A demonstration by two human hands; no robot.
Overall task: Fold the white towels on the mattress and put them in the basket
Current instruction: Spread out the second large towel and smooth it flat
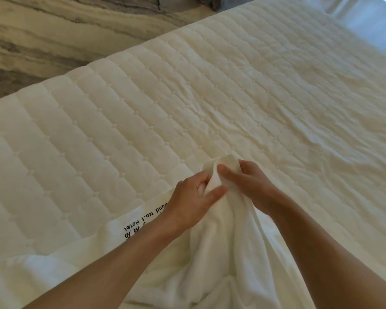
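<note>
A white towel hangs bunched from both my hands above the near part of the quilted mattress. My left hand pinches the towel's upper edge between thumb and fingers. Right beside it, my right hand grips the same raised edge, the two hands almost touching. The towel's lower part drapes down between my forearms onto the mattress. A band of it with black printed hotel lettering lies flat to the left. No basket is in view.
The cream mattress stretches away to the far right, wrinkled in its right half. Beyond its left edge lies a grey-veined marble floor. Dark fabric shows at the top edge.
</note>
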